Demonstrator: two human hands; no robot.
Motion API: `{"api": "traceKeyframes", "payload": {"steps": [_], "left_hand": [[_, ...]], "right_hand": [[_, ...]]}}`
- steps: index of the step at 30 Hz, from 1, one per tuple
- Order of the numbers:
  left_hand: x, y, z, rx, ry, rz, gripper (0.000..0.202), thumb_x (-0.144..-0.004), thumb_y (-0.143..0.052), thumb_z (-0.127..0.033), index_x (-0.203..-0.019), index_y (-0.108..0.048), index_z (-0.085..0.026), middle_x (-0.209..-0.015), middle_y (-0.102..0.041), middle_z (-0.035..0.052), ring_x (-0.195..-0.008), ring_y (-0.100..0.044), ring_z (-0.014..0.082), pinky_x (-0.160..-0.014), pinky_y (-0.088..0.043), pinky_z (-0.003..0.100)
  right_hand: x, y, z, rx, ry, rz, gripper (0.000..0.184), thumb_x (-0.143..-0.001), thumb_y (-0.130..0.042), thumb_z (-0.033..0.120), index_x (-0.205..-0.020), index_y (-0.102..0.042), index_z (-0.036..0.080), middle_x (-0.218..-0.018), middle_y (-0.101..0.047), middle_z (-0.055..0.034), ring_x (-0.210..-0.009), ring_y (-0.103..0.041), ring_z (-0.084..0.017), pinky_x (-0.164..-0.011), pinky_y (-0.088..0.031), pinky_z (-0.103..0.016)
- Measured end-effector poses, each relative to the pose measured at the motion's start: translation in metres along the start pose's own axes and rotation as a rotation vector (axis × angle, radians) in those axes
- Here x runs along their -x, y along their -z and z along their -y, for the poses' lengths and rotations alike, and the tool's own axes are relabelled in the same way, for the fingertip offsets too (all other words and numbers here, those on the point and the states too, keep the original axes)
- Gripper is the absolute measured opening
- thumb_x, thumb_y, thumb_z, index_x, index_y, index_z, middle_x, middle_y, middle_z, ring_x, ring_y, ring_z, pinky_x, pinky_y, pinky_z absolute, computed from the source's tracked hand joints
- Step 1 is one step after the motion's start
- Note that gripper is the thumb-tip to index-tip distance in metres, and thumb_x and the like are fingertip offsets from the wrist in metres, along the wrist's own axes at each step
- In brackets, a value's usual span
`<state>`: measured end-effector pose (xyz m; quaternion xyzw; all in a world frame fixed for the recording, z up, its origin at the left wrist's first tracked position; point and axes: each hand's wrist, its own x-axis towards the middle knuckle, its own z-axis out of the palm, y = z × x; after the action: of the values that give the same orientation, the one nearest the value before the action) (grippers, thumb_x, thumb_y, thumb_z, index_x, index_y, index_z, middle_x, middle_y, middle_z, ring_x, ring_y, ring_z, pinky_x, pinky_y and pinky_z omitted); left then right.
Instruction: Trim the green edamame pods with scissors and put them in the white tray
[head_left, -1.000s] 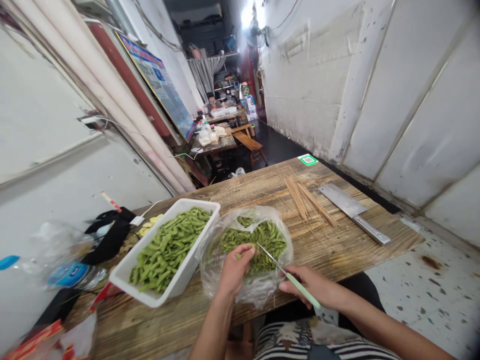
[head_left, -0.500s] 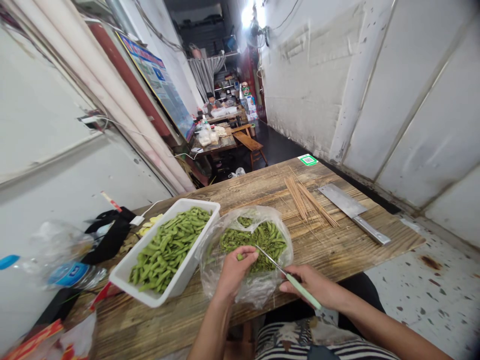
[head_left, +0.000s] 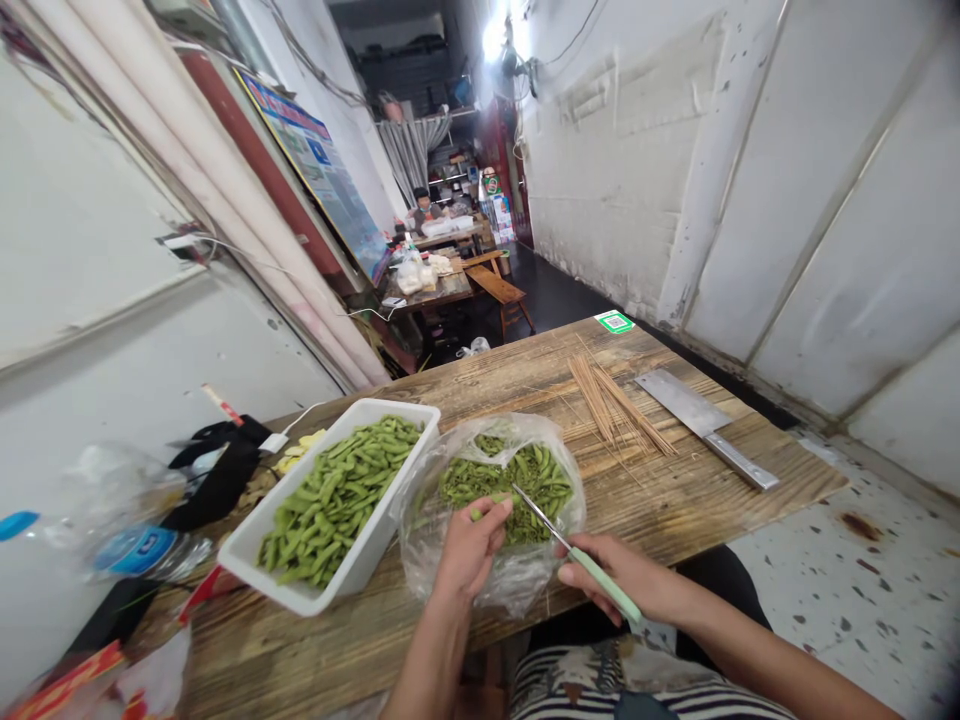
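pale green covers the handle of a cutting tool (head_left: 604, 580), which looks like a pair of scissors, and the right hand (head_left: 637, 570) is closed around it with curled fingers. its thin metal end points forward and left, the tip just beside the fingertips of the left hand; whether the blades are parted is too small to tell. the left hand (head_left: 465, 555) pinches a green pod (head_left: 477, 514) between thumb and fingers, so that only bits of the pod show.

under and ahead of both hands, a clear plastic bag (head_left: 517, 590) lies open on the wooden table (head_left: 517, 378), with loose pods (head_left: 553, 478) heaped inside it. to the left of the left hand stands a white tub (head_left: 364, 565), set at a slant, and many more pods (head_left: 341, 495) fill it. past the tub, farther left of the hands, lies a plastic bottle (head_left: 142, 550) with a blue label.

ahead of the right hand and slightly right, thin wooden sticks (head_left: 619, 410) lie in a loose bundle. a cleaver (head_left: 682, 402) rests flat to the right of them, its handle angled toward the right forearm's side. well beyond the hands, a person (head_left: 424, 212) is at another table.
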<state>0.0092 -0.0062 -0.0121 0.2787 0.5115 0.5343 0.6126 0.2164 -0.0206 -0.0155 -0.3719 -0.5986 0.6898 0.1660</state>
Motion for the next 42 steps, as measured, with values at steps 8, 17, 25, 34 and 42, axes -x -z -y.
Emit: {"api": "traceKeyframes", "payload": {"steps": [8, 17, 25, 34, 42], "left_hand": [[0.004, -0.005, 0.002, 0.033, 0.009, -0.005, 0.035, -0.053, -0.080, -0.031, -0.058, -0.051, -0.012, -0.046, -0.038, -0.0103, -0.037, -0.019, -0.0014, -0.037, -0.011, 0.017], [0.004, -0.002, 0.006, 0.017, -0.002, -0.012, 0.036, -0.055, -0.078, -0.034, -0.075, -0.059, -0.011, -0.045, -0.038, -0.0109, -0.036, -0.018, -0.0009, -0.037, -0.011, 0.017], [0.007, -0.004, 0.003, -0.032, -0.020, -0.035, 0.035, -0.057, -0.075, -0.037, -0.072, -0.057, -0.012, -0.052, -0.049, -0.0068, -0.036, -0.019, -0.0010, -0.038, -0.010, 0.018], [0.011, -0.001, 0.006, -0.214, 0.014, 0.082, 0.035, -0.063, -0.069, -0.045, -0.069, -0.061, -0.012, -0.049, -0.046, -0.0058, -0.037, -0.018, 0.0008, -0.040, -0.009, 0.021], [0.003, 0.019, -0.012, -0.063, 0.007, 0.053, 0.021, -0.064, -0.063, -0.025, -0.081, -0.057, -0.015, -0.070, -0.061, 0.0000, -0.038, -0.031, 0.0011, -0.038, -0.013, 0.017]], "right_hand": [[0.001, -0.002, 0.005, -0.011, -0.017, -0.007, 0.046, -0.076, -0.055, 0.059, -0.091, -0.052, 0.016, -0.043, -0.039, 0.0100, -0.033, -0.037, -0.006, -0.031, -0.029, -0.014], [-0.006, -0.004, -0.001, -0.019, -0.011, -0.066, 0.047, -0.073, -0.057, 0.060, -0.089, -0.050, 0.017, -0.043, -0.036, 0.0109, -0.032, -0.035, -0.007, -0.029, -0.031, -0.016], [0.005, 0.000, 0.019, 0.278, 0.067, -0.057, 0.044, -0.078, -0.055, 0.054, -0.095, -0.058, 0.014, -0.067, -0.053, 0.0009, -0.049, -0.046, -0.008, -0.043, -0.036, -0.017], [0.002, 0.002, 0.020, 0.314, 0.134, -0.078, 0.037, -0.078, -0.058, 0.050, -0.088, -0.061, 0.015, -0.062, -0.051, 0.0025, -0.053, -0.044, -0.010, -0.047, -0.035, -0.018], [-0.003, 0.002, 0.009, 0.080, -0.049, -0.088, 0.040, -0.073, -0.059, 0.055, -0.084, -0.054, 0.016, -0.042, -0.038, 0.0098, -0.033, -0.037, -0.007, -0.032, -0.029, -0.016]]}}
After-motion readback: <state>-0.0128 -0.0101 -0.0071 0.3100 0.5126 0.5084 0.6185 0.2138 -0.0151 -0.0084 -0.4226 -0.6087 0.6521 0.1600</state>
